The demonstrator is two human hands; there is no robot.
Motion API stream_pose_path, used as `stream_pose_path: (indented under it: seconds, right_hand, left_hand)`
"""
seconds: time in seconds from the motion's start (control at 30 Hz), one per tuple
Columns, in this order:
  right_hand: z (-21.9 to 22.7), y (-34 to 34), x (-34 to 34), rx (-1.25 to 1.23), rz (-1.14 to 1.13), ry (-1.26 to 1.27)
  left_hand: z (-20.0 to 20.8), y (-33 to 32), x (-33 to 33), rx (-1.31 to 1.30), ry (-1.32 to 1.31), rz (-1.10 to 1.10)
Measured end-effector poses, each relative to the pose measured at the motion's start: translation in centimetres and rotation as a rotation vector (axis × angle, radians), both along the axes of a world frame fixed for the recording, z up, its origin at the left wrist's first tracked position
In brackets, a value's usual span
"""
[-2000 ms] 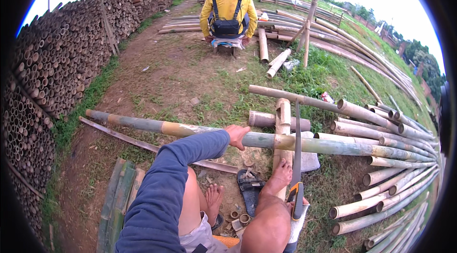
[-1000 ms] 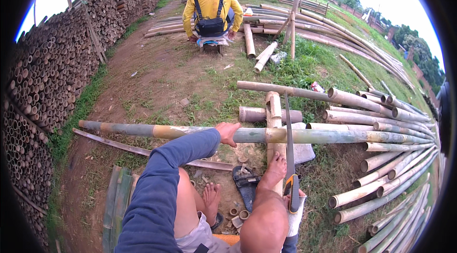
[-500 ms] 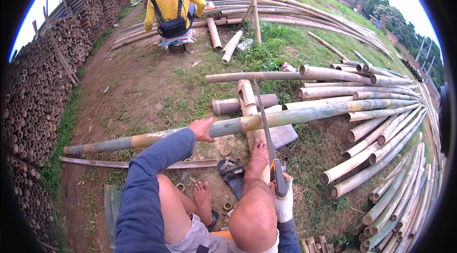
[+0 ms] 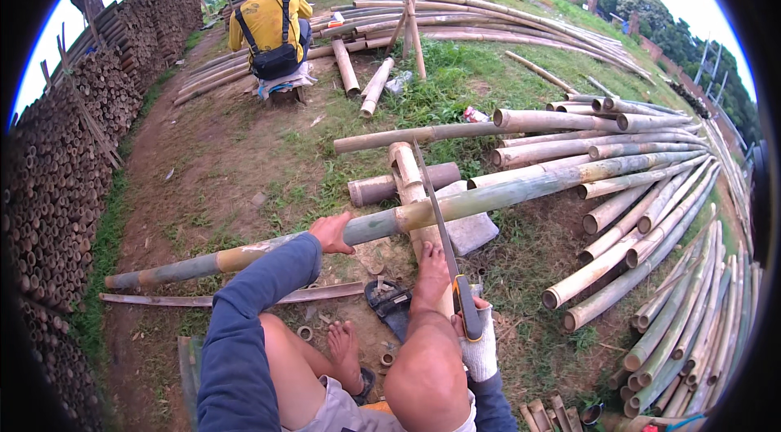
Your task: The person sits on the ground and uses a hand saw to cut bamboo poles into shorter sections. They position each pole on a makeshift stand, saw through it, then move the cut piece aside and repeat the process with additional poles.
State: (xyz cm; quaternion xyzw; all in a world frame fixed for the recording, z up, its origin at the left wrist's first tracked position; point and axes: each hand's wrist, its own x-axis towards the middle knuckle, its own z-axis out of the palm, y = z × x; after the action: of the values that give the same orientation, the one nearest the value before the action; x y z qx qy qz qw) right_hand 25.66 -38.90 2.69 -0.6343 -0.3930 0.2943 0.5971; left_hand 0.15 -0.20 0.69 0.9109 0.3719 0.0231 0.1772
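A long greenish-tan bamboo pole runs from the lower left up to a stack at the right. My bare left hand is closed over it, left of a joint. In my right hand, which wears a white knitted glove, is the black-and-yellow handle of a handsaw. The saw's blade crosses the pole just right of that joint, its tip pointing away from me. Under the pole lies a notched bamboo support, and my bare foot presses on its near part.
Cut bamboo poles fan out at the right, with another bundle nearer. A split bamboo strip and a black sandal lie on the ground. Bamboo stacks line the left. A person in yellow sits ahead, back turned.
The whole view has shifted slightly, so the background sits further left. Both hands keep their hold, and the saw still crosses the pole at about the same spot.
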Motion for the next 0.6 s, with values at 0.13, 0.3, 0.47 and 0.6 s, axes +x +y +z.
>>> stream_pose_path:
  seconds: [0.13, 0.3, 0.47, 0.6]
  right_hand:
    - [0.2, 0.0, 0.0, -0.026, -0.002, 0.054]
    - [0.4, 0.0, 0.1, 0.018, 0.012, 0.014]
    - [0.5, 0.0, -0.1, 0.015, 0.013, -0.005]
    - [1.0, 0.2, -0.3, 0.056, 0.008, 0.079]
  left_hand:
    - [0.2, -0.1, 0.0, 0.019, -0.007, -0.010]
    - [0.4, -0.2, 0.2, 0.004, 0.039, 0.007]
    - [0.2, -0.2, 0.2, 0.009, 0.025, 0.013]
    - [0.2, 0.0, 0.3, 0.021, 0.045, 0.011]
